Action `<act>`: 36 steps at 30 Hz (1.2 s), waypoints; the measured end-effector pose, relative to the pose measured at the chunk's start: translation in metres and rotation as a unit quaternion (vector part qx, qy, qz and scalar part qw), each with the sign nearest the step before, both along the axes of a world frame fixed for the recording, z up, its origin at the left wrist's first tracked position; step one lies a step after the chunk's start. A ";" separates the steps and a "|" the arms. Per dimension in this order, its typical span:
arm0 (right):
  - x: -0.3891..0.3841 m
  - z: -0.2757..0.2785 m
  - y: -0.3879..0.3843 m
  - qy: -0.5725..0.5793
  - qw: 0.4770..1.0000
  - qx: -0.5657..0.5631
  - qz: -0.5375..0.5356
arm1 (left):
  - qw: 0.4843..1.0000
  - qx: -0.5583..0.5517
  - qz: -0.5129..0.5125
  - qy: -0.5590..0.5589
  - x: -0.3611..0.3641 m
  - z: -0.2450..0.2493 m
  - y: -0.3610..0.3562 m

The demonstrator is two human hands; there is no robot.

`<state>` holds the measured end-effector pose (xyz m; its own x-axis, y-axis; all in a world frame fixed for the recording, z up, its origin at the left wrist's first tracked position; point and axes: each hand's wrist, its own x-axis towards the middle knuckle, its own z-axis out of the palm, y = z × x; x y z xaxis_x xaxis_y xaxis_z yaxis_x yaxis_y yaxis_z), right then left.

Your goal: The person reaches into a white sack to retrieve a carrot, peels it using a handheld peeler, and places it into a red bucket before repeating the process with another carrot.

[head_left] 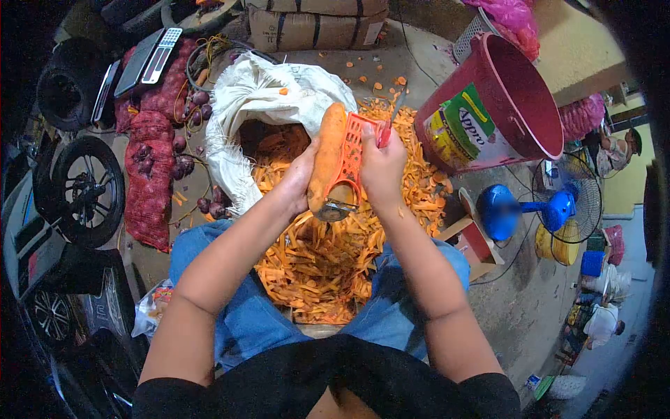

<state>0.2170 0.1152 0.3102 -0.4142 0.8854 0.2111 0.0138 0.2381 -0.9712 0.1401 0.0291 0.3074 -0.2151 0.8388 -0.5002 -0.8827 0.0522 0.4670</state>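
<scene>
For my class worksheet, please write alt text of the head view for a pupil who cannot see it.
Seen from above, a left hand holds a carrot and a right hand an orange peeler over heaped orange peelings. An open white sack and a dark red bucket are nearby.

Bright orange on the carrot (328,157); orange-red on the peeler (352,148), patterned with rows of holes. Red on the knife handle (385,133), grey on the blade (398,105). Orange again across the peelings (307,276), paler and darker strips mixed. White on the woven sack (227,157), fringe equally white. Red on the net bag (148,199), fine mesh pattern; dark purple on the onions (183,165). Deep raspberry red on the bucket (499,94); label (464,129) in green, yellow and white, lettering white. Brown on the stacked bales (300,31), dark vertical bands. Vivid pink on the plastic bag (513,21). Blue on the fan (499,213). Faded blue for jeans (255,328), plain black for shirt (335,373)
</scene>
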 end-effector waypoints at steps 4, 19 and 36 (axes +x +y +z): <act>0.003 0.005 -0.002 -0.038 0.999 -0.001 0.012 | 1.000 0.003 0.001 0.009 -0.002 -0.005 0.000; 0.001 -0.010 0.031 -0.068 0.991 0.019 -0.111 | 0.983 -0.121 -0.134 0.020 0.019 0.001 -0.019; 0.020 -0.006 0.093 0.142 0.962 -0.107 -0.207 | 0.984 -0.015 -0.172 -0.053 -0.001 0.004 -0.036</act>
<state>0.2366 0.2080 0.3046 0.0310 0.9978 0.0581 -0.2084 0.0633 -0.9760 0.1392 -0.0069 0.3117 0.1328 0.8377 -0.5298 -0.8541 0.3680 0.3677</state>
